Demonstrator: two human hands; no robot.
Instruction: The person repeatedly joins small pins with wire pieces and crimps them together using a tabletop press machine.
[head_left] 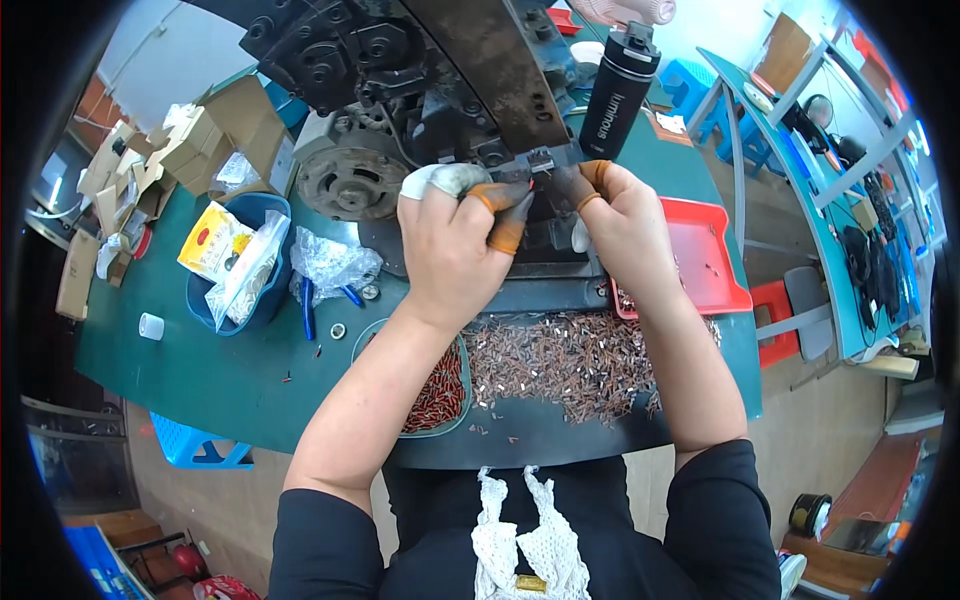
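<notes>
My left hand is at the front of a dark, greasy metal machine, its fingers curled into a pinch. White and orange-grey covers sit on its fingers. A tiny red spot shows at the fingertips, too small to name. Opposite it, my right hand has its covered fingertips closed together against the machine's small metal head; what they hold is hidden. Below my left forearm stands a clear tub of small reddish-brown parts. Between my forearms a pile of small copper-coloured and silvery pieces covers the table.
A red tray lies beyond my right forearm, with a black bottle behind it. To the left are a blue bin holding packets, blue-handled pliers, a plastic bag and cardboard boxes on the green table.
</notes>
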